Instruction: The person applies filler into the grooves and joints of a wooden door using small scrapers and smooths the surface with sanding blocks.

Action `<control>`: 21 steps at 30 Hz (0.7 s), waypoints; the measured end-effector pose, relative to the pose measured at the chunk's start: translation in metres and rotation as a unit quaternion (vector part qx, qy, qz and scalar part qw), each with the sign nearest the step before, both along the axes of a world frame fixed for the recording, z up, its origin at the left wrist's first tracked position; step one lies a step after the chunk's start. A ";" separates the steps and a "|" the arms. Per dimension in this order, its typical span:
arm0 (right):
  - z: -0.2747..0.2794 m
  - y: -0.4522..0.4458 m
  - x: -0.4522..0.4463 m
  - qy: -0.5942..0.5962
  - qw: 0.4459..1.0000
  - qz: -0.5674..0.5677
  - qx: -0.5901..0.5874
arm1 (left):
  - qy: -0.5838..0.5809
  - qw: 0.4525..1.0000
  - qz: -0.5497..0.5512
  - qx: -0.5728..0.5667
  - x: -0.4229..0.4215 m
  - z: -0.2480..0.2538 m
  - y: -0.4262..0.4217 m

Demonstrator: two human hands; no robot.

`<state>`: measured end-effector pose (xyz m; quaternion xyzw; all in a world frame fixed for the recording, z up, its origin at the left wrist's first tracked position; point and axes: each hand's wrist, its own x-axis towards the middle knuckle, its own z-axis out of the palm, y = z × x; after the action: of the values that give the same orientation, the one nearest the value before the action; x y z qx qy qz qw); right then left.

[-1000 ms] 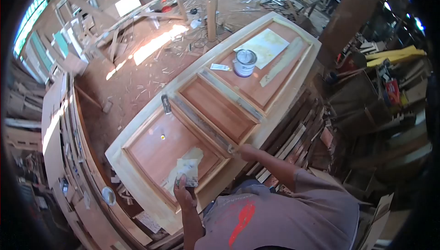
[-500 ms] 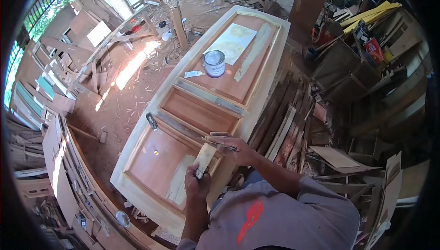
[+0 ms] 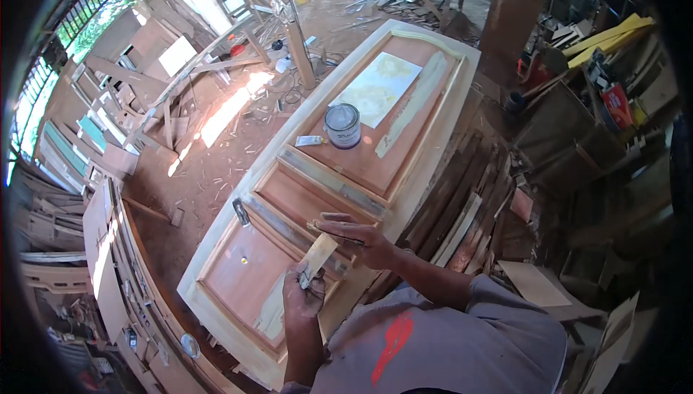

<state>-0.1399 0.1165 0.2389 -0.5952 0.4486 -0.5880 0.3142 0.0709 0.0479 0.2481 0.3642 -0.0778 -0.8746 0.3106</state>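
My left hand (image 3: 303, 294) is closed around the lower end of a pale, flat rectangular piece (image 3: 318, 253), smeared with putty-like paste near the fingers. My right hand (image 3: 355, 239) is just above it, fingers long and close together, with a thin dark edge along them; what it grips is hard to make out. Yellowish paste shows at its fingertips. Under both hands lies a panelled wooden door (image 3: 289, 193), with a pale filler patch (image 3: 273, 311) on the near panel. A hammer-like tool (image 3: 241, 212) rests on the door's left side.
An open paint can (image 3: 342, 127) stands on the far door panel, beside a small white packet (image 3: 309, 140) and a stained white sheet (image 3: 379, 87). Stacked timber (image 3: 462, 199) lies to the right. A wooden post (image 3: 299, 55) rises beyond the door's left edge.
The view has shifted, so the door sits slightly lower and further right. My left hand has turned with the flat piece, showing paste by its fingers. My right hand has drawn slightly back.
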 end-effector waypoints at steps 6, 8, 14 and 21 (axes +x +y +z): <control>-0.012 -0.017 -0.087 0.048 0.997 0.023 -0.053 | -0.010 0.998 0.057 0.009 -0.087 0.010 -0.003; -0.011 -0.018 -0.110 0.037 0.998 0.027 -0.041 | -0.015 0.996 0.091 0.006 -0.114 0.015 0.003; -0.020 -0.017 -0.166 -0.057 0.997 0.049 0.012 | 0.080 0.993 0.070 0.055 -0.169 -0.003 0.002; -0.024 -0.004 -0.183 -0.041 0.999 0.015 -0.014 | 0.066 0.997 0.014 0.023 -0.187 0.003 -0.002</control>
<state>-0.3230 0.1120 0.2147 -0.5821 0.4179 -0.6130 0.3328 -0.1164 0.0460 0.2507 0.3138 -0.0317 -0.8938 0.3189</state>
